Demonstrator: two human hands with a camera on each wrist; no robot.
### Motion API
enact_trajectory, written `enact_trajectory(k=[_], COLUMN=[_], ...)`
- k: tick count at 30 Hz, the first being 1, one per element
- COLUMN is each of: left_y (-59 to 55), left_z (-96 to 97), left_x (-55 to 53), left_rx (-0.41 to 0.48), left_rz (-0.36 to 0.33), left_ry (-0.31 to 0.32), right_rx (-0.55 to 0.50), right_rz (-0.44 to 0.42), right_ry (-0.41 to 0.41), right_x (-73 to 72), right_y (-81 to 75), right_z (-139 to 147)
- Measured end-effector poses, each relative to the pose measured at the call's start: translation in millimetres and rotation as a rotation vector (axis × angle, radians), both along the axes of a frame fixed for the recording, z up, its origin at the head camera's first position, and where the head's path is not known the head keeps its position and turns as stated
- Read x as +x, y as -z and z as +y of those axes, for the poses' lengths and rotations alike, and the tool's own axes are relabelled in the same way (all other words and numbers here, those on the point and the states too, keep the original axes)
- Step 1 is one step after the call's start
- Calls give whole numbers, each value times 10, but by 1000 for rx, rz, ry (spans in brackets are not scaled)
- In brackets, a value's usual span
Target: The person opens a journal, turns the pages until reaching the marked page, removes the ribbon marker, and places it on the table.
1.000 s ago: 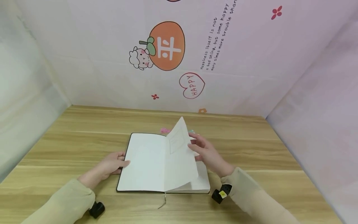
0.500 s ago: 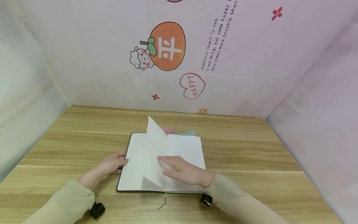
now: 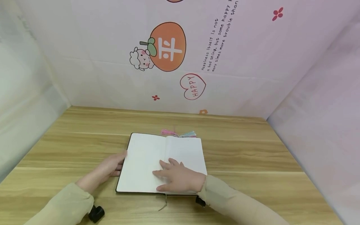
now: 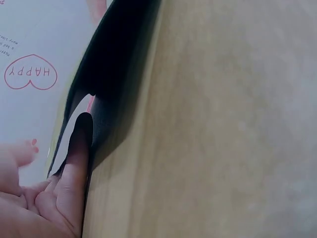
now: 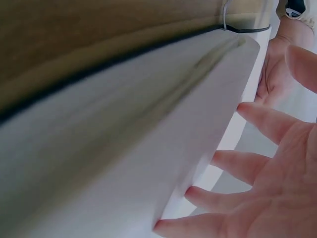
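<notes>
An open notebook with blank white pages and a dark cover lies on the wooden table. My left hand is at its left edge. In the left wrist view the fingers reach under the raised dark cover, while the thumb stands apart from the page. My right hand lies across the lower middle of the spread, fingers spread out. Its fingertips touch a page in the right wrist view. Part of the right-hand page is hidden beneath this hand.
Pink and pale blue tassels stick out past the notebook's top edge. A thin ribbon bookmark hangs from the bottom of the spine. Behind the table rises a printed cloth backdrop.
The right hand has turned a leaf from right to left and now lies over it with fingers spread. The left thumb has come off the page's left edge.
</notes>
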State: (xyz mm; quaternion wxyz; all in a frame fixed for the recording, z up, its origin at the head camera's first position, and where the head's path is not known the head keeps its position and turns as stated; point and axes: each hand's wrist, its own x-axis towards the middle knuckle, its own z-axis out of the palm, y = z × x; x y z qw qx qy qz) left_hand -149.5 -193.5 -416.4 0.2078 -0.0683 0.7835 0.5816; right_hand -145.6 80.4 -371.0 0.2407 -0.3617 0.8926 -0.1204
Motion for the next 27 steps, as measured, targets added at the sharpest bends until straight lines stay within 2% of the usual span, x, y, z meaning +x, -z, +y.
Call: enact_trajectory(k=[5,8,12,15,20,23,27], left_y=[-17,-16,-6,-19,-12,-10,-21], left_z=[20,23,22,20,36,42,45], left_x=[-1,-7,-11,-1,15,21,20], left_rx=[-126,-132,-122,-126,-136,-134,-141], left_rz=[10,8,4,8,21,23,23], left_ry=[35,34,32,32,25,19,18], right_rx=[9,16,88,92,-19,-74,-125], right_rz=[-9,6,107,146,152,152,144], right_ry=[-13,-36,-70,-3,178,260,345], right_x=[-85,-192,-380,-541,-792,-881,-930], right_y=[-59,-62,-18,2,5,-11,-14], right_z=[34,92,188,291,494,578,642])
